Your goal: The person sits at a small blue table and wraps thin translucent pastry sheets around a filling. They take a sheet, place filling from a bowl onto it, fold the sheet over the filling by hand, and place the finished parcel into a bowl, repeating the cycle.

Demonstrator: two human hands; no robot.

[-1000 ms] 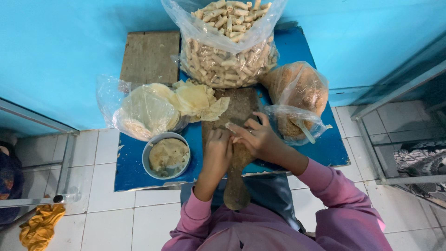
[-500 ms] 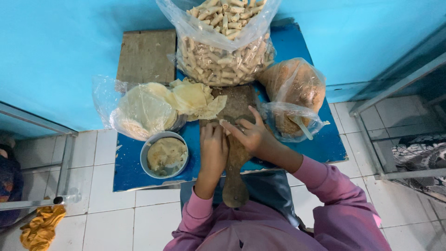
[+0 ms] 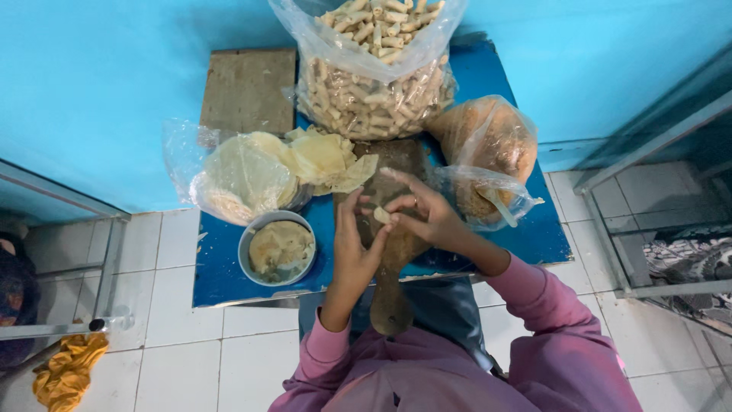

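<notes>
My left hand point(image 3: 352, 246) and my right hand point(image 3: 422, 215) meet over a wooden paddle board point(image 3: 391, 294) and together pinch a small pale roll of pastry point(image 3: 381, 216) between their fingertips. The board lies on a low blue table point(image 3: 221, 278), its handle pointing toward me. A stack of thin pale wrappers point(image 3: 324, 158) spills from a clear bag point(image 3: 229, 177) just left of my hands. A metal bowl of paste point(image 3: 279, 248) sits below that bag.
A large clear bag of finished rolls point(image 3: 371, 72) stands at the table's far side. A bag of brown filling point(image 3: 488, 145) with a spoon lies to the right. A wooden slab point(image 3: 245, 90), white tiled floor, a yellow cloth point(image 3: 67, 371) and metal frames surround the table.
Both hands have lifted slightly off the board and drawn together, with the small roll now held up between the fingertips.
</notes>
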